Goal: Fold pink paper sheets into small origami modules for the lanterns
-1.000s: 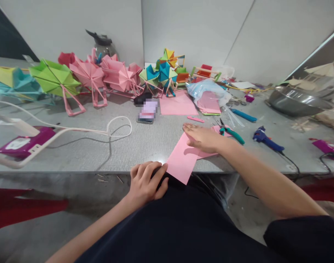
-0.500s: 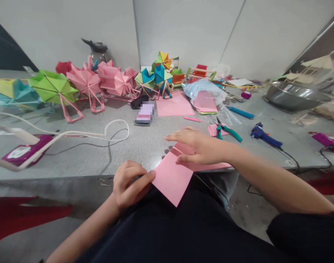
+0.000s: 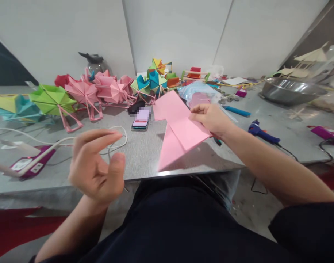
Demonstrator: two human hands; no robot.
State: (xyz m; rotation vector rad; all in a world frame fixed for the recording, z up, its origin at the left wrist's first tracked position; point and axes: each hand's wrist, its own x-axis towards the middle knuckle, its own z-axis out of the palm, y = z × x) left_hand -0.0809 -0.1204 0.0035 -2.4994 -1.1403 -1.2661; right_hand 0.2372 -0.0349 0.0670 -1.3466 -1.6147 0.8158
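My right hand (image 3: 210, 118) pinches the right edge of a folded sheet of pink paper (image 3: 184, 128), lifted a little above the table and casting a shadow on it. A triangular flap hangs from its lower left side. My left hand (image 3: 98, 164) is off the paper, raised near the table's front edge, its fingers curved and apart from the thumb with nothing between them. Beyond the folded paper lies a flat pink sheet (image 3: 162, 106); where the two overlap, the boundary is hard to make out.
Paper models (image 3: 83, 91) in several colours line the back. A phone (image 3: 141, 118) lies mid-table. To the left are a purple power strip (image 3: 32, 160) and white cable; to the right, a blue glue gun (image 3: 262, 133), a blue cutter (image 3: 238, 111) and a metal bowl (image 3: 294, 91).
My right hand has lifted the folded pink paper up and away from the table edge, covering the pliers. My left hand has let go and moved left and up.
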